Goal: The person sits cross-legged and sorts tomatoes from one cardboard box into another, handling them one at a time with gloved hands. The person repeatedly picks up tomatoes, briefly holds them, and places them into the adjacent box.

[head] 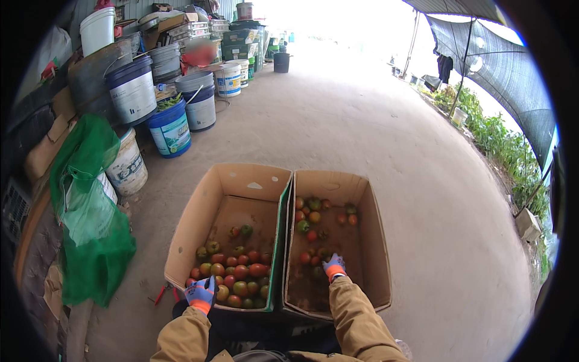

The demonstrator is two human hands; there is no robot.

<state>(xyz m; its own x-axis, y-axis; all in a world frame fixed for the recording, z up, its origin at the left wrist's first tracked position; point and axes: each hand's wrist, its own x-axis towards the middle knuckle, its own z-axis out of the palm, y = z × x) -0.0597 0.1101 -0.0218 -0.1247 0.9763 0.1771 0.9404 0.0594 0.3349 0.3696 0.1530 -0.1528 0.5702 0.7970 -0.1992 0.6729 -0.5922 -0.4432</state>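
Two cardboard boxes stand side by side in front of me. In the left box (253,181), red and green tomatoes (240,272) lie mostly toward the near end. Fewer tomatoes (314,217) are scattered in the right box (377,253), chiefly along its left side. My left hand (200,292), in a blue and orange work glove, is at the near left corner of the left box, beside the tomatoes. Gloved alike, my right hand (334,266) reaches down inside the right box, its fingertips by a small cluster of tomatoes. Whether either hand grips anything is hidden.
Red-handled pliers or pruners (166,293) lie on the ground left of the boxes. Farther left are a green mesh bag (97,253), a dirty white bucket (126,163) and a blue bucket (170,129). Stacked crates (242,43) stand behind. Plants (497,135) line the right edge.
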